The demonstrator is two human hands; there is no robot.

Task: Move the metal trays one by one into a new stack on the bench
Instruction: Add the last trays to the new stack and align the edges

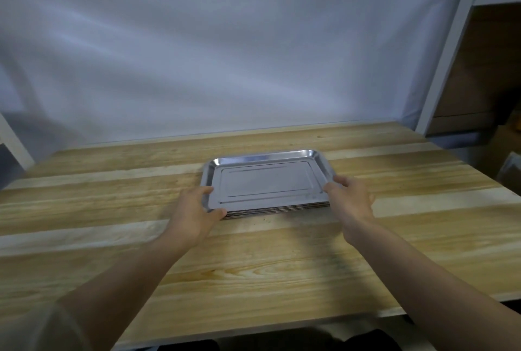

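2 bare forearms, nearest the camera, reach over the wooden bench (253, 271). Left hand (194, 214): grasping the near left corner of the top tray (266, 181), thumb on the rim. Right hand (352, 200): fingers spread, touching the right rim; firm hold cannot be told. Stack of trays (277, 207): mid-bench, edges showing beneath. White sheet (225, 46) behind; shelf frame (448, 49) at right.

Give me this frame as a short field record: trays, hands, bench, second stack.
trays: one stack of metal trays, several edges visible at its front, count unclear
left hand: at the stack's left front corner, fingers on the rim
right hand: at the stack's right edge, fingertips touching the rim
lift: top tray looks seated, not raised
bench: wooden planks
new stack: none visible
backdrop: white sheet
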